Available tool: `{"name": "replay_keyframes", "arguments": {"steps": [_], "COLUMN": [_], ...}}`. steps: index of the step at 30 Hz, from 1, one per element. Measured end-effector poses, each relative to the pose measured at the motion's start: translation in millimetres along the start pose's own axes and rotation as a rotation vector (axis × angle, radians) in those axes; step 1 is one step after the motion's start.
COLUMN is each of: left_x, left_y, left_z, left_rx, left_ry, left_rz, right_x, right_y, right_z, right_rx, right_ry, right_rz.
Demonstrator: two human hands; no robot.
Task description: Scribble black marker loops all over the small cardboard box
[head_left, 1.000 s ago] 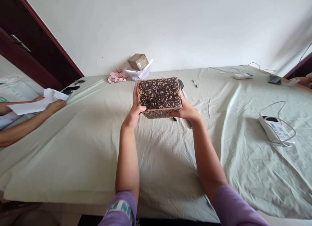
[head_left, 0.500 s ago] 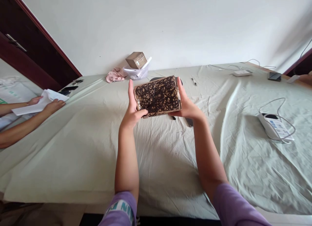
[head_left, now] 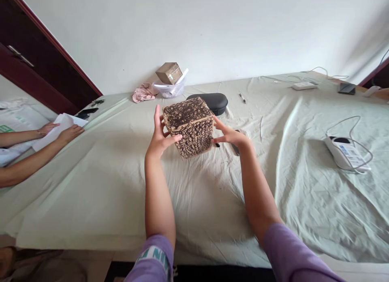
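Head: cardboard box (head_left: 188, 127), now seemingly corner-on

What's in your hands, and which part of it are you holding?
A cardboard box scribbled with black marker, held by its two opposite sides: the left hand on one, the right hand on the other.

Through my remote feed, the left sleeve (head_left: 153, 261) is lilac fabric, printed near its cuff with white block letters, "IN" legible among them. The right sleeve (head_left: 291, 255) is the same lilac, unmarked where it shows. Beyond both cuffs, the left hand (head_left: 159, 138) and right hand (head_left: 232, 135) are bare.
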State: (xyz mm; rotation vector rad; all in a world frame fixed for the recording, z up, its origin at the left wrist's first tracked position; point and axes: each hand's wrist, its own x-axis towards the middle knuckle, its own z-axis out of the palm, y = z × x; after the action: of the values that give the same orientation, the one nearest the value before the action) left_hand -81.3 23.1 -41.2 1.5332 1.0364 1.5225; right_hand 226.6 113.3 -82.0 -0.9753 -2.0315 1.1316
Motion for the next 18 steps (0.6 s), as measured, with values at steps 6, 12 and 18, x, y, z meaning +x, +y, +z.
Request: {"name": "replay_keyframes", "arguments": {"steps": [6,12,18], "left_x": [6.8,9.2,10.2], "left_y": [-35.4,-44.6,-37.5], "left_z": [-24.9,-31.2,-26.6], "left_rx": [0.077,-0.004,-0.035], "left_ry": [0.110,0.200,0.283], "left_rz": [-0.118,-0.206,-0.291], "right_x": [17.8,17.2,10.8], "right_y": [26.9,29.1,15.5], "right_z": [37.5,27.3,7.2], "right_rx": [-0.601,-0.625,-0.578], "right_ry": [0.070,0.081,0.157], "right_rz": [0.579,0.567,0.490]}}
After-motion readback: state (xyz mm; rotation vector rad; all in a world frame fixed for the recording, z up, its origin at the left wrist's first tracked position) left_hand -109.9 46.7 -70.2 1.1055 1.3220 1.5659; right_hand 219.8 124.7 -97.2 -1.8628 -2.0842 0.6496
